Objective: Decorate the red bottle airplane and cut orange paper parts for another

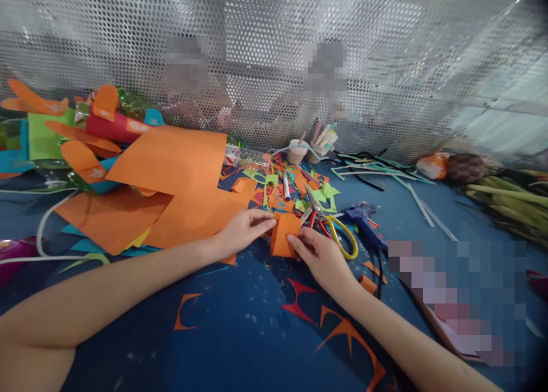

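Between my two hands is a small folded piece of orange paper [284, 235], upright above the blue table. My left hand [244, 231] pinches its upper left edge between thumb and fingers. On the right side, my right hand [321, 256] grips its lower edge, with some fingers hidden behind it. Just beyond my right hand lie scissors with yellow handles [351, 238] and another pair of scissors with red handles [314, 215]. Large orange paper sheets [184, 158] spread out left of my left hand.
A blue glue gun [363, 223] lies right of the scissors. Colourful paper scraps [274, 189] cover the table beyond my hands. Decorated bottles [113, 121] lie at the back left. Cups [297, 151] stand by the perforated metal screen [265, 55]. Dry husks [509, 201] lie far right.
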Action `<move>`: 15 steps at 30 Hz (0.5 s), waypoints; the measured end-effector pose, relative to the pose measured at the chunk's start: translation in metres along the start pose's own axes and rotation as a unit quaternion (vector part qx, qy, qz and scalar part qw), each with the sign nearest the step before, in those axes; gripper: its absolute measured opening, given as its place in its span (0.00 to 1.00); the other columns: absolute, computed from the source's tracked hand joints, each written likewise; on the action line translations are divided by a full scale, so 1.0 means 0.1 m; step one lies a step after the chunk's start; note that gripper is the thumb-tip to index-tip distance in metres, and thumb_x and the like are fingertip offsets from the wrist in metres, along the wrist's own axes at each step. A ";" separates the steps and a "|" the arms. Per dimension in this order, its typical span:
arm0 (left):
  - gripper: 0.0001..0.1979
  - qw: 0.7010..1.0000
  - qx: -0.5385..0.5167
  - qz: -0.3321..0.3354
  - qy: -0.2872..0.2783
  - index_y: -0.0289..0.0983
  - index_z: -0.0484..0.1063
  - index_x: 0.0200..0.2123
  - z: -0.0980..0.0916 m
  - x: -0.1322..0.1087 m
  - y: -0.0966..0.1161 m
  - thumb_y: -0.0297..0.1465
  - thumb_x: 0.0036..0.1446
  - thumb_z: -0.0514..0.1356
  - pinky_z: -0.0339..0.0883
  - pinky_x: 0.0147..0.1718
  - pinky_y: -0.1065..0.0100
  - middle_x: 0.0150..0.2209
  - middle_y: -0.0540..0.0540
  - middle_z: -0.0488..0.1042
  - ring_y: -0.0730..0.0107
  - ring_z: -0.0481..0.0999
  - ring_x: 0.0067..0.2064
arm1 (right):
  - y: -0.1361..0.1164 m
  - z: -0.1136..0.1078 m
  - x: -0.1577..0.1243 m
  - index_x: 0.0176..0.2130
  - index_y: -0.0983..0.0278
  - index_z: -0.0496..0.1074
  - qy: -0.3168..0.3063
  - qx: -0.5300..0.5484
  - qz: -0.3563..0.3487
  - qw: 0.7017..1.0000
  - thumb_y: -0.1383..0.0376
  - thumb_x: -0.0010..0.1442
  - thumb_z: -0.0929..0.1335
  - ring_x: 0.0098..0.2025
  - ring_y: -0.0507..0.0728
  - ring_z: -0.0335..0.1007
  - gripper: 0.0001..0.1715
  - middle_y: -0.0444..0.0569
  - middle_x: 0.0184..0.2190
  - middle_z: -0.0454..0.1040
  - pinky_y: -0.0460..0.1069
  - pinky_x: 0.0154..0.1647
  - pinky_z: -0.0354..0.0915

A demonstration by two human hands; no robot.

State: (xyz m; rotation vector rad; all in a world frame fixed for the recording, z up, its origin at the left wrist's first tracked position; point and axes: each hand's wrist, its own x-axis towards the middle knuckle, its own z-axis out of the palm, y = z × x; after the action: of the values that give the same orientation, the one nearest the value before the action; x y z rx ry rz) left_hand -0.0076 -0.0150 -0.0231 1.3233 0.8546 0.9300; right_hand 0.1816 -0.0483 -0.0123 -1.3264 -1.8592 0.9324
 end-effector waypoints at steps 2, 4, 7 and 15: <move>0.12 1.000 0.019 0.007 -0.006 0.34 0.75 0.39 0.01 -0.02 0.00 0.37 0.56 0.61 0.71 0.40 0.65 0.37 0.45 0.78 0.68 0.77 0.38 | -0.02 0.00 0.00 0.26 0.62 0.64 0.007 -0.011 0.013 1.000 0.55 0.60 0.64 0.22 0.52 0.65 0.16 0.42 0.19 0.68 0.45 0.23 0.61; 0.13 0.999 0.041 0.010 -0.005 0.34 0.75 0.38 0.02 -0.03 -0.01 0.37 0.55 0.61 0.71 0.41 0.65 0.37 0.45 0.78 0.68 0.77 0.38 | -0.04 0.00 0.00 0.25 0.62 0.65 0.008 -0.009 0.024 1.000 0.55 0.59 0.65 0.20 0.51 0.63 0.16 0.41 0.18 0.67 0.45 0.22 0.60; 0.13 0.998 0.054 0.019 -0.025 0.35 0.75 0.38 0.02 -0.05 -0.02 0.37 0.53 0.63 0.69 0.44 0.65 0.39 0.46 0.78 0.67 0.77 0.40 | -0.04 0.00 0.01 0.24 0.62 0.64 0.008 -0.013 0.022 1.000 0.55 0.58 0.65 0.20 0.51 0.63 0.16 0.40 0.17 0.67 0.45 0.22 0.59; 0.10 0.997 0.077 0.020 -0.010 0.36 0.74 0.34 0.01 -0.04 -0.02 0.37 0.53 0.63 0.69 0.37 0.70 0.33 0.49 0.77 0.70 0.76 0.36 | 0.01 -0.02 -0.01 0.34 0.62 0.66 0.060 -0.032 -0.014 0.998 0.53 0.57 0.67 0.27 0.54 0.70 0.14 0.45 0.26 0.73 0.47 0.29 0.65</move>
State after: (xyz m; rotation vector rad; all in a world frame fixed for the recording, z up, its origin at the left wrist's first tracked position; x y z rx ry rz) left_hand -0.0085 -0.0195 -0.0249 1.4860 0.9014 0.8947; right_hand 0.1845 -0.0487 -0.0123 -1.3616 -1.8234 0.7670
